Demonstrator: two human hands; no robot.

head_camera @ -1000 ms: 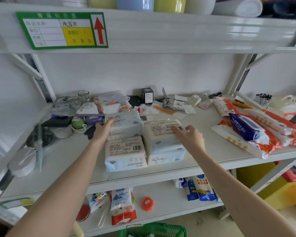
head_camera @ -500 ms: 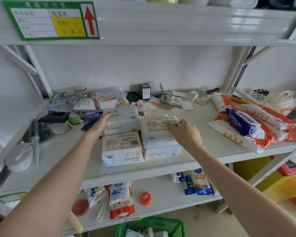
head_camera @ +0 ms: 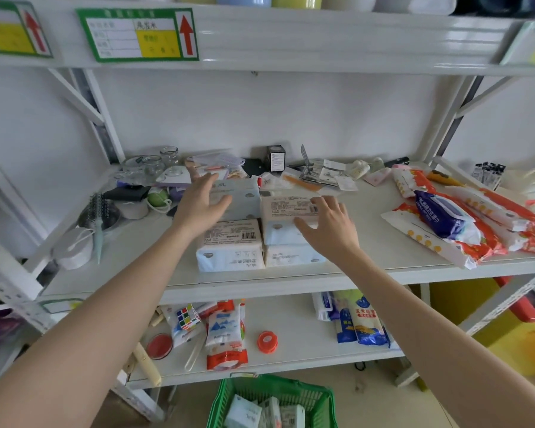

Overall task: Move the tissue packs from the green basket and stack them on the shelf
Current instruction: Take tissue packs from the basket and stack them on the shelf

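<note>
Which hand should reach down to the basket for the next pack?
Probably the right hand: the green basket with packs sits low, right of centre. Both hands are open over the shelf; the left hand is farther away.

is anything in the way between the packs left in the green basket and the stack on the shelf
Nothing visible blocks that path. The green basket sits on the floor in front of the shelf, open-topped, with tissue packs exposed. Both the left hand and right hand are open over the stacked packs.
</note>
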